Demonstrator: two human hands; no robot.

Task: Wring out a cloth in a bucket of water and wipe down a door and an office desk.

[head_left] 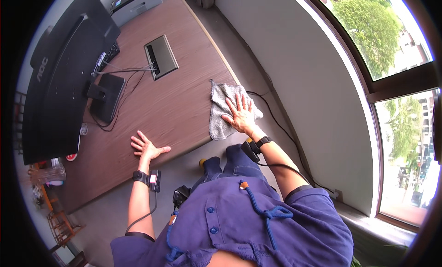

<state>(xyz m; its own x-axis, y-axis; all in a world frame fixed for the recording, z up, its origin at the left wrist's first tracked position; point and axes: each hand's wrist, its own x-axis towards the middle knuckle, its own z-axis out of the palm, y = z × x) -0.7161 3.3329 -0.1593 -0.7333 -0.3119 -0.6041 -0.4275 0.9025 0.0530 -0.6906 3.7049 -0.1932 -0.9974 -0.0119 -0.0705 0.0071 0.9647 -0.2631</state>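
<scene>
A grey cleaning cloth point(219, 111) lies spread over the near right corner of the brown wooden desk point(179, 106), part of it hanging past the edge. My right hand point(240, 115) rests flat on this cloth with its fingers spread, pressing on it rather than gripping it. Farther left, my left hand point(146, 149) is laid on the bare desktop near the front edge, fingers apart and nothing in them.
A black monitor point(60, 83) on its stand point(108, 99) occupies the desk's left side, with cables running to a socket box point(161, 57) set in the top. A printer point(136, 7) stands at the far end. Right of the desk are a wall point(304, 69) and windows.
</scene>
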